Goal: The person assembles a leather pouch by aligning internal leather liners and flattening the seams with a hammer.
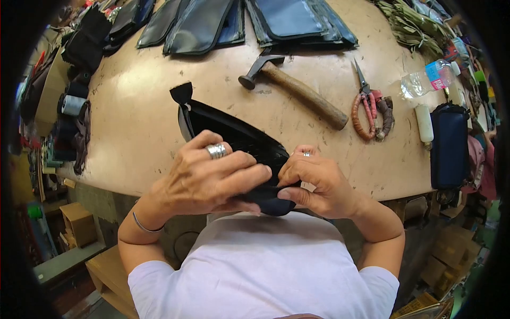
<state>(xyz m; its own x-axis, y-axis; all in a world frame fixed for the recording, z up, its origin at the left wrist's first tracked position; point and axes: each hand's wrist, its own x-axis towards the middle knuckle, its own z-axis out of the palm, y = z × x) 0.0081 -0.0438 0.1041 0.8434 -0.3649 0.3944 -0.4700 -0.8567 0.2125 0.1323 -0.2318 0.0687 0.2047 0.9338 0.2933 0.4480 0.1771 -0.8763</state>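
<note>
In the head view, the black pouch [228, 127] is lying open at the near edge of the desk [133, 95], close to the person's body. The right hand [321, 183] is closing thumb and forefinger on the rim, beside what is looking like a zipper edge [280, 186]. The left hand [212, 173] is curving half open over the mouth, its thumb lower down; how firmly it is gripping, I cannot tell.

Working this rim well is calling for a close pinch beside the teeth, fabric lying flat and lining staying clear of them. The left hand is best supporting the opposite side lightly, since hard pulling is risking a puckered or twisted edge.

The plastic bottle [417, 85] is carrying a blue and pink label [438, 74], its print showing too small to read. No brand is showing legibly elsewhere.
</note>
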